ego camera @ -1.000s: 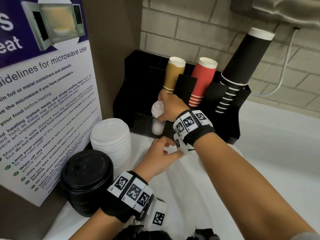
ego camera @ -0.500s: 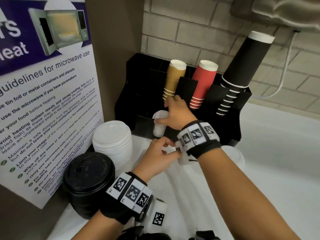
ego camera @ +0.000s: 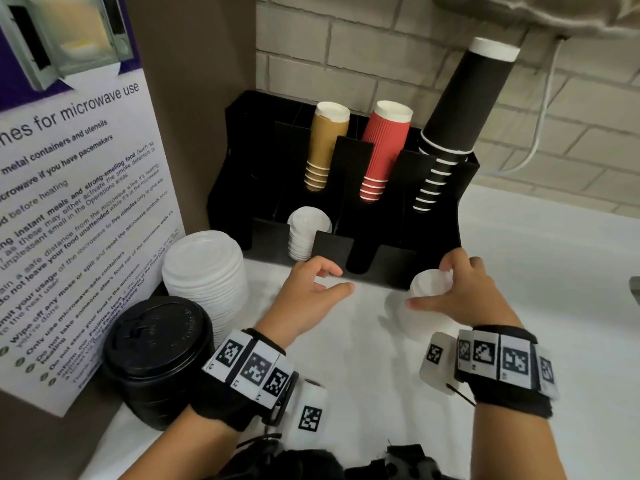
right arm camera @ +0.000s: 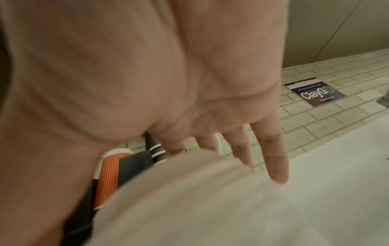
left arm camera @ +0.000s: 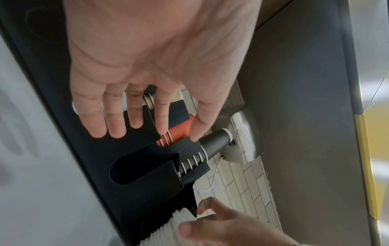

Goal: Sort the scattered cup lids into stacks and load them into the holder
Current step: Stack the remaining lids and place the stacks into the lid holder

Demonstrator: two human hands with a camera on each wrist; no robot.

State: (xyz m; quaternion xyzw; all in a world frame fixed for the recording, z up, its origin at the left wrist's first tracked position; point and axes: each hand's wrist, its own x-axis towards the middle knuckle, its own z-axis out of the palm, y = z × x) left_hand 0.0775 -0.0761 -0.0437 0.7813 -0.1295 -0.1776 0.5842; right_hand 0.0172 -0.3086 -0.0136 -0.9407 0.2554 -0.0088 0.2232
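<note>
**Head view: second small stack of lids being gathered for the holder**

Head view, lower right of centre: the right hand (ego camera: 464,292) curls its fingers and thumb round a short stack of small white lids (ego camera: 427,284) standing on the white counter (ego camera: 554,271), just in front of the black holder (ego camera: 398,268). The left wrist view confirms the grasp, with the thumb and a finger set against the ribbed sides of the stack. The left hand (ego camera: 311,289) hovers just left of centre, fingers loosely bent and holding nothing, close to the holder's front wall.

Judging by this, the step in hand is picking up this stack; the next move calls for lifting it square and lowering it into a free front slot without tipping the lids apart. One slot already holds a loaded stack of small lids (ego camera: 306,233), left of centre.

Further out, at lower left, a tall stack of large white lids (ego camera: 204,271) and a stack of black lids (ego camera: 156,351) wait on the counter. Gold cups (ego camera: 325,143), red cups (ego camera: 381,150) and black cups (ego camera: 460,109) fill the holder's rear slots.
</note>
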